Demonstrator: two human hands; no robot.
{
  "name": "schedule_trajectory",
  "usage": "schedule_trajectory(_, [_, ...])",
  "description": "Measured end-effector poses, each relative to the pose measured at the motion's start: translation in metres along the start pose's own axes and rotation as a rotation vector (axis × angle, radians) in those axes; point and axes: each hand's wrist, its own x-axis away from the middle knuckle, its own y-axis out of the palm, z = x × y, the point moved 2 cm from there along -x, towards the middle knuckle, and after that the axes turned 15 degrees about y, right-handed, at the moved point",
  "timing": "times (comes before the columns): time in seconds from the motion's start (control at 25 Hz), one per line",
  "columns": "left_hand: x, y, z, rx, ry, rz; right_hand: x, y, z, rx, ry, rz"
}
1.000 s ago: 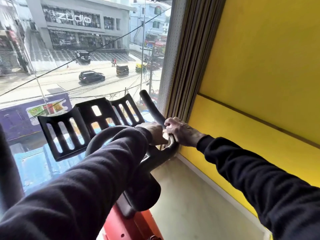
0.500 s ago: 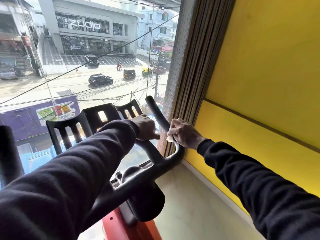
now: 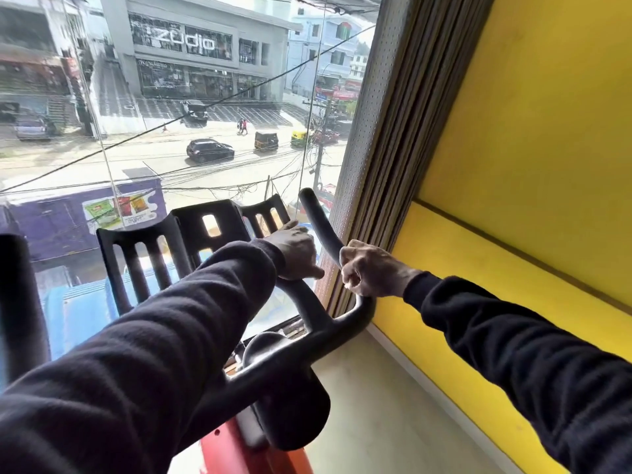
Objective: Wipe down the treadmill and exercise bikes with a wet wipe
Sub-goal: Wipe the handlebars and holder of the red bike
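Wiping an exercise bike's right handlebar horn (image 3: 321, 227): the right hand (image 3: 371, 270), fingers curled round it, needed an upward stroke; the left hand (image 3: 295, 249) gripped the bar beside it.

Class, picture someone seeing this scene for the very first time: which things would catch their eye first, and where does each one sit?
First come the two dark-sleeved arms reaching in from below, the left hand and the right hand both gripping the black handlebar of an exercise bike at centre. Next, the bright yellow wall fills the right side. Behind the bars, a large window overlooks a busy street with cars and shopfronts.
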Motion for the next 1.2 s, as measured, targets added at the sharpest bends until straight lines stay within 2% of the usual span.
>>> schedule_trajectory(0.08, [-0.001, 0.001, 0.0, 0.01, -0.015, -0.026, -0.015, -0.008, -0.002, -0.054, 0.041, 0.072])
schedule_trajectory(0.2, [0.0, -0.001, 0.001, 0.0, -0.025, -0.002, -0.032, 0.0, -0.012, -0.173, 0.204, 0.235])
schedule_trajectory(0.24, [0.002, -0.001, 0.002, -0.011, -0.047, 0.011, -0.03, 0.006, -0.012, -0.163, 0.183, 0.262])
schedule_trajectory(0.4, [0.004, -0.003, -0.003, 0.008, -0.143, -0.003, -0.019, 0.004, 0.001, -0.084, -0.016, 0.258])
schedule_trajectory(0.44, [0.003, -0.003, -0.003, 0.02, -0.146, -0.017, -0.026, 0.0, 0.002, -0.088, 0.006, 0.284])
schedule_trajectory(0.56, [0.002, -0.004, 0.001, 0.021, -0.138, -0.015, -0.04, 0.001, -0.004, -0.268, 0.221, 0.299])
schedule_trajectory(0.76, [0.0, -0.002, -0.002, 0.027, -0.17, -0.019, -0.042, 0.002, -0.002, -0.096, 0.038, 0.109])
schedule_trajectory(0.88, [-0.001, 0.0, -0.002, 0.029, -0.164, -0.025, -0.069, -0.006, -0.013, -0.128, 0.183, 0.226])
schedule_trajectory(0.96, [-0.001, 0.0, -0.003, 0.032, -0.159, -0.01, -0.069, -0.002, -0.013, -0.076, 0.126, 0.238])
schedule_trajectory(1.08, [-0.001, 0.002, -0.006, 0.043, -0.162, -0.003, -0.058, 0.0, 0.0, -0.003, -0.042, 0.102])
schedule_trajectory(1.12, [-0.001, 0.001, -0.005, 0.044, -0.16, -0.007, -0.063, -0.003, -0.001, 0.002, -0.026, 0.107])
schedule_trajectory(1.2, [-0.001, 0.001, -0.005, 0.052, -0.155, -0.013, -0.08, -0.007, -0.006, -0.064, 0.086, 0.236])
